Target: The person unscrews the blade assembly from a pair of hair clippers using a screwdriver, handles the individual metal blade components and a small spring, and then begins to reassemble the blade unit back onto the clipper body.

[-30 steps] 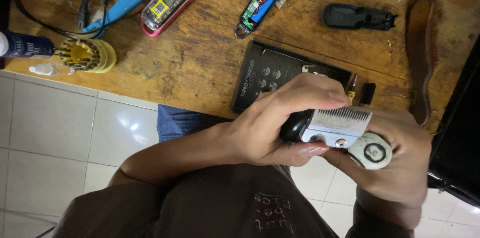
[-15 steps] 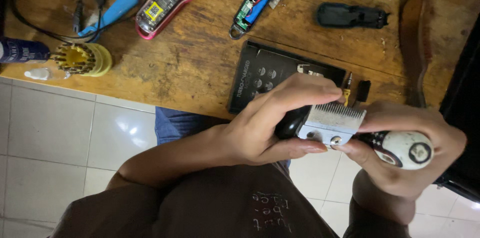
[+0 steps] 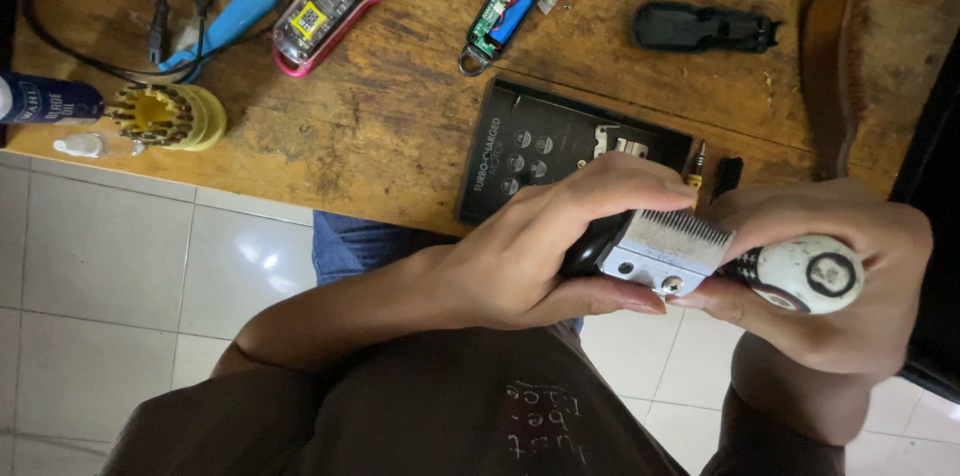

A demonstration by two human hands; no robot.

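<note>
Clamped in the left hand (image 3: 530,256), a hair clipper (image 3: 600,248) sits right of frame centre, its metal blade (image 3: 668,251) up, while the right hand (image 3: 830,276) closes around a white-handled screwdriver (image 3: 800,276) at the blade screw (image 3: 672,285). A slipping tip could nick the left thumb or drop the screw onto the white tiled floor (image 3: 120,266).

A flat black rectangular package (image 3: 530,161) lies on the wooden table (image 3: 400,126), and a dark-blue labelled bottle (image 3: 45,101) sits at the left edge.
</note>
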